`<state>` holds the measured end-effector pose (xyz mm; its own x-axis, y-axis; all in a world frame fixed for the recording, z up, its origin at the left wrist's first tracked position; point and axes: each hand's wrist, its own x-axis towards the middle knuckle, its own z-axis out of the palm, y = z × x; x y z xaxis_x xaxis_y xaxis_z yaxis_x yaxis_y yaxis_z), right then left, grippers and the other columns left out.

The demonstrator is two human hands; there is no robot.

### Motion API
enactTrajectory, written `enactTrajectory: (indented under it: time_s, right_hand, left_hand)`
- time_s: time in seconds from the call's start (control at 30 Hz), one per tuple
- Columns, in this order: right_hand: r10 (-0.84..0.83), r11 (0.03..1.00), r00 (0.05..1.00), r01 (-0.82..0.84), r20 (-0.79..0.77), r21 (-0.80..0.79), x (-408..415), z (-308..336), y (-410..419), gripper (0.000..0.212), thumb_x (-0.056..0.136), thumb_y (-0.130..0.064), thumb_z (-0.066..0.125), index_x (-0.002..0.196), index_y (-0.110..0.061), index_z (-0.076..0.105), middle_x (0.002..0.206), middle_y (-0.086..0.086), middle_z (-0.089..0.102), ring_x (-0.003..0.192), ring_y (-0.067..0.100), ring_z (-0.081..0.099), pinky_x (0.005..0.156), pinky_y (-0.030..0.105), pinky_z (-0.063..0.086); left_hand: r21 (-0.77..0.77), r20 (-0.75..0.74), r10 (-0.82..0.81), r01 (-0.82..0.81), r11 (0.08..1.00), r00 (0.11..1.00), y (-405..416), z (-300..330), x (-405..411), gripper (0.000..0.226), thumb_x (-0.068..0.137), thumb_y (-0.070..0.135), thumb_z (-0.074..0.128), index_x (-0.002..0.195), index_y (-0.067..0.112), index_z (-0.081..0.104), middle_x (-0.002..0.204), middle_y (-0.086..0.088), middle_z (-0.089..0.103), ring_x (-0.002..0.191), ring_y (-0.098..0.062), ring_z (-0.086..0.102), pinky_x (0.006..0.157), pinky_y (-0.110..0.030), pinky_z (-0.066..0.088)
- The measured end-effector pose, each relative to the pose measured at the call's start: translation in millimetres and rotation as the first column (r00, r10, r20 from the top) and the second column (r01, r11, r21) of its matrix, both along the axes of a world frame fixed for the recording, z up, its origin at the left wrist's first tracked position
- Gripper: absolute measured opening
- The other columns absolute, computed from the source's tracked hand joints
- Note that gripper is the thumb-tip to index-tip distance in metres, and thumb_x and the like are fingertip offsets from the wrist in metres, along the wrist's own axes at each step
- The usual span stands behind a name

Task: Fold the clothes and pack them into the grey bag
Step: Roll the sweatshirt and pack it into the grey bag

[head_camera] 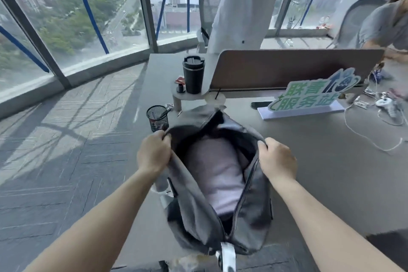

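The grey bag [194, 201] stands open at the near left edge of the desk, its zipper mouth spread wide. Inside it lies a folded pale lilac garment [218, 174], filling most of the opening. My left hand [153, 153] grips the left rim of the bag's mouth. On the other side, my right hand [277, 158] grips the right rim. Both hands hold the two sides apart.
A black mesh pen cup [157, 117] stands just behind the bag. A black travel mug [193, 74] sits on a small shelf by the brown desk divider [287, 68]. A green sign [309, 95] and white cables [373, 139] lie to the right. Two people are beyond the divider.
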<state>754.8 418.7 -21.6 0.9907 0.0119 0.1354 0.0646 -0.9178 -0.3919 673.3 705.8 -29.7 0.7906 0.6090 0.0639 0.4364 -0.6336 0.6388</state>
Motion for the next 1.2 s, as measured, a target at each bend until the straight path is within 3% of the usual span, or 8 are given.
enactTrajectory:
  time_s: [0.2, 0.33, 0.4, 0.6, 0.77, 0.97, 1.1, 1.2]
  right_hand:
    - [0.078, 0.99, 0.97, -0.102, -0.229, -0.096, -25.0, -13.9, 5.4, 0.035, 0.096, -0.038, 0.044, 0.068, -0.017, 0.042, 0.076, 0.004, 0.058, 0.077, 0.03, 0.052, 0.06, 0.033, 0.036]
    - [-0.005, 0.999, 0.982, -0.002, -0.187, -0.042, -48.0, -11.9, -13.2, 0.029, 0.096, -0.041, 0.044, 0.081, -0.021, 0.057, 0.086, 0.003, 0.067, 0.085, 0.031, 0.06, 0.062, 0.032, 0.037]
    - [-0.058, 0.998, 0.98, 0.057, -0.192, -0.013, -64.3, -9.7, -30.4, 0.028, 0.096, -0.039, 0.044, 0.084, -0.02, 0.06, 0.084, 0.001, 0.067, 0.081, 0.029, 0.058, 0.061, 0.032, 0.037]
    - [-0.262, 0.964, 0.94, 0.266, -0.218, -0.01, -140.1, -2.5, -121.4, 0.024, 0.097, -0.028, 0.04, 0.085, -0.021, 0.059, 0.083, -0.004, 0.065, 0.074, 0.02, 0.055, 0.055, 0.028, 0.035]
    - [-0.533, 0.843, 0.823, 0.538, -0.198, -0.034, -241.1, 5.6, -212.9, 0.024, 0.098, -0.028, 0.039, 0.089, -0.022, 0.061, 0.091, -0.006, 0.066, 0.08, 0.019, 0.059, 0.065, 0.03, 0.047]
    - [-0.771, 0.624, 0.614, 0.782, -0.171, -0.006, -416.1, 20.6, -296.0, 0.023, 0.096, -0.028, 0.039, 0.082, -0.026, 0.057, 0.089, -0.01, 0.06, 0.082, 0.016, 0.056, 0.06, 0.029, 0.041]
    - [-0.857, 0.511, 0.506, 0.859, -0.097, -0.029, -538.5, 33.9, -337.5, 0.02, 0.095, -0.027, 0.042, 0.081, -0.025, 0.056, 0.085, -0.009, 0.059, 0.077, 0.018, 0.055, 0.058, 0.029, 0.039]
    - [-0.89, 0.457, 0.456, 0.888, -0.029, -0.047, -623.8, 50.8, -360.6, 0.016, 0.094, -0.029, 0.046, 0.087, -0.025, 0.06, 0.091, -0.007, 0.062, 0.084, 0.021, 0.058, 0.065, 0.031, 0.042]
  left_hand:
    - [0.064, -0.343, -0.227, 0.264, 0.962, 0.911, -14.5, -16.4, -5.3, 0.017, 0.086, 0.032, 0.05, 0.084, 0.019, 0.06, 0.095, -0.007, 0.069, 0.091, -0.031, 0.062, 0.075, -0.037, 0.052]
    - [0.236, -0.147, -0.334, 0.361, 0.902, 0.931, -51.3, -7.7, 9.8, 0.024, 0.088, 0.026, 0.053, 0.11, 0.017, 0.057, 0.114, -0.005, 0.058, 0.109, -0.031, 0.052, 0.082, -0.043, 0.048]
    - [0.294, -0.039, -0.466, 0.456, 0.84, 0.884, -84.7, 8.4, 20.9, 0.022, 0.089, 0.023, 0.052, 0.108, 0.016, 0.059, 0.113, -0.005, 0.058, 0.107, -0.03, 0.051, 0.08, -0.043, 0.048]
    - [0.309, -0.039, -0.821, 0.788, 0.532, 0.569, -236.7, 30.7, 11.9, 0.018, 0.093, 0.028, 0.047, 0.102, 0.021, 0.061, 0.105, 0.002, 0.059, 0.105, -0.024, 0.052, 0.07, -0.032, 0.04]
    - [0.312, -0.099, -0.965, 0.929, 0.201, 0.242, -363.4, 25.2, -52.6, 0.021, 0.093, 0.028, 0.044, 0.1, 0.023, 0.063, 0.102, 0.003, 0.06, 0.101, -0.025, 0.054, 0.072, -0.033, 0.045]
    - [0.35, -0.093, -0.986, 0.922, -0.164, -0.14, -486.4, 36.0, -187.2, 0.019, 0.095, 0.026, 0.042, 0.098, 0.019, 0.06, 0.1, 0.002, 0.059, 0.099, -0.024, 0.054, 0.065, -0.031, 0.04]
    - [0.334, -0.089, -0.955, 0.895, -0.296, -0.282, -546.5, 47.1, -300.2, 0.02, 0.093, 0.027, 0.045, 0.102, 0.02, 0.062, 0.103, 0.003, 0.06, 0.102, -0.023, 0.053, 0.073, -0.033, 0.044]
    - [0.342, -0.104, -0.929, 0.864, -0.369, -0.356, -581.8, 57.4, -388.7, 0.017, 0.092, 0.026, 0.044, 0.092, 0.016, 0.058, 0.098, 0.003, 0.059, 0.097, -0.022, 0.052, 0.068, -0.031, 0.039]
